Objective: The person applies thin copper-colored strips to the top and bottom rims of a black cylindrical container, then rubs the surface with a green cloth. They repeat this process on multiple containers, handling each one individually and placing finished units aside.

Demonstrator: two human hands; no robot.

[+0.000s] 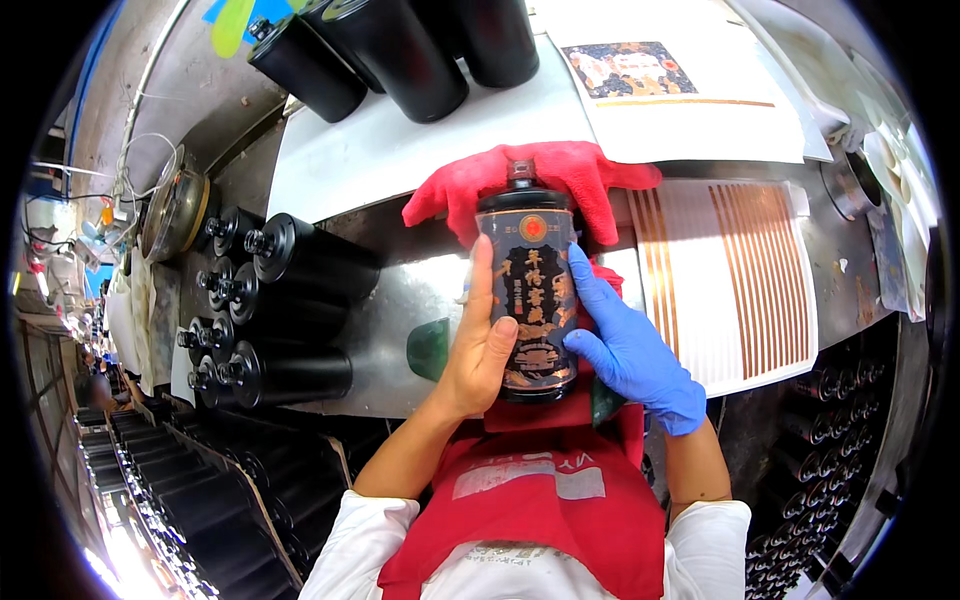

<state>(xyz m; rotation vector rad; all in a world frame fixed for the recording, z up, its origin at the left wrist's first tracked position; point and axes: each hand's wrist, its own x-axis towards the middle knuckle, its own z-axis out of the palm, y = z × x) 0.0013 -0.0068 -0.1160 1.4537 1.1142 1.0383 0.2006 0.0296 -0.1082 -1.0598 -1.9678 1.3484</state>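
Between my two hands I hold a black bottle (530, 290) with a dark label patterned in copper and a round red emblem near its neck. Its neck points away from me, and its base is close to my red apron. My bare left hand (478, 345) is closed around the bottle's left side, thumb on the label. On the right side, my right hand (630, 350) in a blue glove grips it, thumb at the label's edge. A red cloth (590, 185) lies bunched under and beyond the neck. A dark green flat piece (428, 348) rests left of my left hand.
Several black bottles (300, 310) lie stacked at the left, necks outward. More black bottles (400, 60) stand at the far edge. A sheet of copper strips (750, 290) lies right; a printed label sheet (630, 72) is behind. Crated bottles (200, 480) fill the lower left.
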